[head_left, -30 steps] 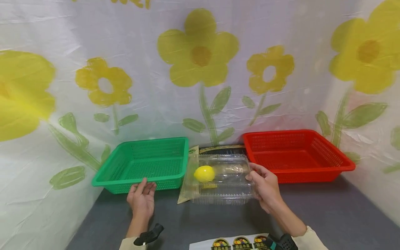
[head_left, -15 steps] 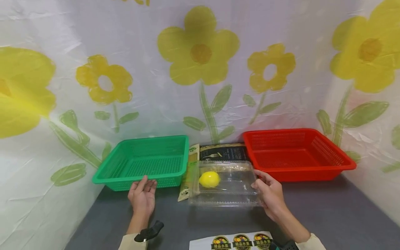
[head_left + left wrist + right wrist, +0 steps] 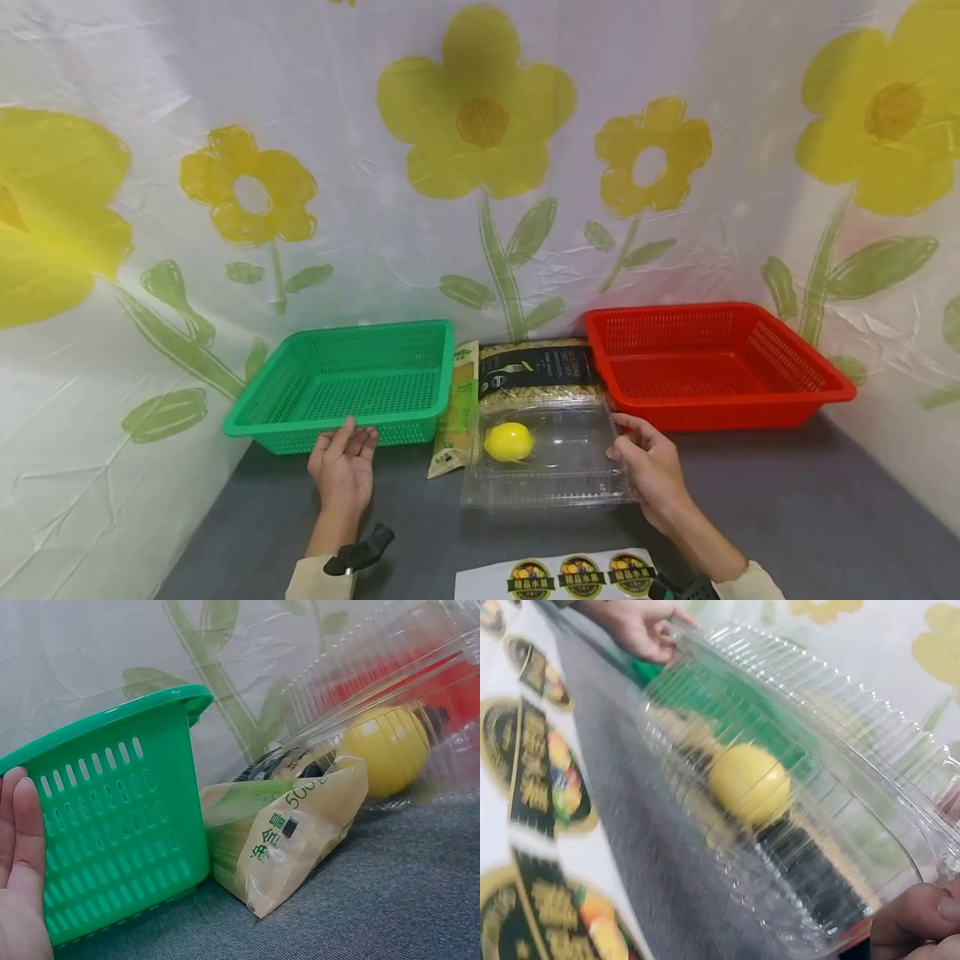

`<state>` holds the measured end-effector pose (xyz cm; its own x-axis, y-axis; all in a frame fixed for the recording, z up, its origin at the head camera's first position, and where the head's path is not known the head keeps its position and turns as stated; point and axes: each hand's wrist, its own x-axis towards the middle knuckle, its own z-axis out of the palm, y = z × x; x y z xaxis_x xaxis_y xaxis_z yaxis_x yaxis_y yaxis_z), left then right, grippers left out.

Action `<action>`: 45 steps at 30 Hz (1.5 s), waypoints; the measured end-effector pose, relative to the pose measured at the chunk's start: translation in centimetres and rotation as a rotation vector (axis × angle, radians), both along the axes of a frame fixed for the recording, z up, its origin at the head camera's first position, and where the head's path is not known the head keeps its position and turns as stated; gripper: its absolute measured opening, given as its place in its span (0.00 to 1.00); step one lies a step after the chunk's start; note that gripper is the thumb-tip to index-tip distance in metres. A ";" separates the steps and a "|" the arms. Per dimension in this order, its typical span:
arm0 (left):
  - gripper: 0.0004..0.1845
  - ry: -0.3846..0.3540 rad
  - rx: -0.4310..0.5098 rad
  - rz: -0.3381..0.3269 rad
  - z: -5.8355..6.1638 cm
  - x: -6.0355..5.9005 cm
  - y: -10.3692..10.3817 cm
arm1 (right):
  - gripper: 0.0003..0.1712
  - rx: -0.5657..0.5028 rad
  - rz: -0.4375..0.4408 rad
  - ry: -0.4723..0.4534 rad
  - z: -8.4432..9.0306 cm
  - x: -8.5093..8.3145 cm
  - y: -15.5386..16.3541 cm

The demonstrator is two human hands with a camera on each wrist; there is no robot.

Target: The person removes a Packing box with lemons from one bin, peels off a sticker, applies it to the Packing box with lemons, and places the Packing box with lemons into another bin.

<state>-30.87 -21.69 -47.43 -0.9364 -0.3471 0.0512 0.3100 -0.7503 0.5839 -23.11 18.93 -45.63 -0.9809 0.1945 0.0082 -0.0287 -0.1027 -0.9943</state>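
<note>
A clear plastic clamshell box (image 3: 558, 475) lies on the grey table between two baskets, with a yellow lemon (image 3: 508, 441) inside at its left. My right hand (image 3: 651, 468) grips the box's right edge, fingers curled on it (image 3: 919, 919). In the right wrist view the lemon (image 3: 748, 784) shows through the ribbed lid (image 3: 817, 727). My left hand (image 3: 343, 468) is open, its straight fingers at the front wall of the green basket (image 3: 375, 327). The left wrist view shows that hand (image 3: 19, 877) beside the basket wall (image 3: 112, 817).
A red basket (image 3: 720, 402) stands at the right. A dark pasta bag (image 3: 536, 367) and a yellow-green bag (image 3: 457, 408) lie between the baskets, behind the box. A sheet of round stickers (image 3: 555, 575) lies at the near edge. Flower-printed cloth walls close in three sides.
My right hand has brought the clear box down and nearer to me, flatter on the table, uncovering more of the pasta bag. The left hand has stayed by the green basket.
</note>
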 end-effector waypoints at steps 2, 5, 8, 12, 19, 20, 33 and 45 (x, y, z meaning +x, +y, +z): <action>0.11 0.000 -0.004 0.003 0.1 -0.1 0.0 | 0.28 0.006 0.007 -0.009 -0.1 -0.1 0.0; 0.11 0.000 -0.007 -0.001 0.1 -0.1 0.0 | 0.28 0.035 0.008 -0.024 -0.4 -0.3 0.2; 0.10 0.007 -0.022 -0.019 0.0 0.0 0.1 | 0.28 0.077 0.008 -0.041 -0.6 -0.5 0.5; 0.09 0.025 -0.069 -0.052 -0.3 0.3 0.3 | 0.30 0.133 0.033 -0.068 -0.5 -0.4 0.7; 0.04 -0.067 -0.333 -0.102 -1.0 1.2 1.6 | 0.28 0.353 0.041 -0.071 0.7 0.2 1.2; 0.04 -0.084 -0.382 -0.098 -1.0 1.3 1.9 | 0.27 0.420 0.024 -0.061 0.9 0.3 1.3; 0.05 0.020 -0.935 0.229 3.3 4.5 5.1 | 0.06 0.886 -0.266 0.196 3.4 1.9 1.1; 0.10 0.567 -1.243 -0.178 3.3 8.5 5.5 | 0.18 0.658 0.123 0.657 3.8 4.3 -2.9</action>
